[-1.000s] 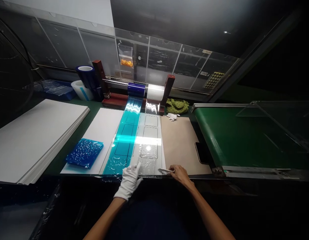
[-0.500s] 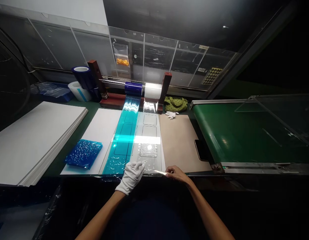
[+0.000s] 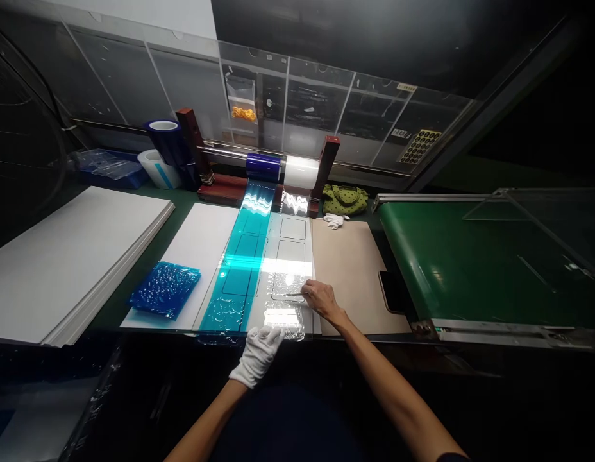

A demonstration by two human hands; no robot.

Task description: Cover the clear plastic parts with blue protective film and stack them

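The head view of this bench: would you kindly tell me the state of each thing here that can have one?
right hand: bare, gripping a slim metal knife
left hand: white-gloved, at the bench's near edge
clear film strip: unrolled, wrinkled at its near end
blue film strip: unrolled, wrinkled at its near end
blue film roll: mounted on the rod
phone: lying flat, screen not visible

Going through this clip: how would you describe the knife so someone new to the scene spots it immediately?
On the green workbench, find the clear film strip marked with rectangular outlines, lying beside a teal strip. Over the film, the bare right hand pinches a slim metal craft knife, its tip pointing left. It is held in the ungloved hand, not the white-gloved left hand.
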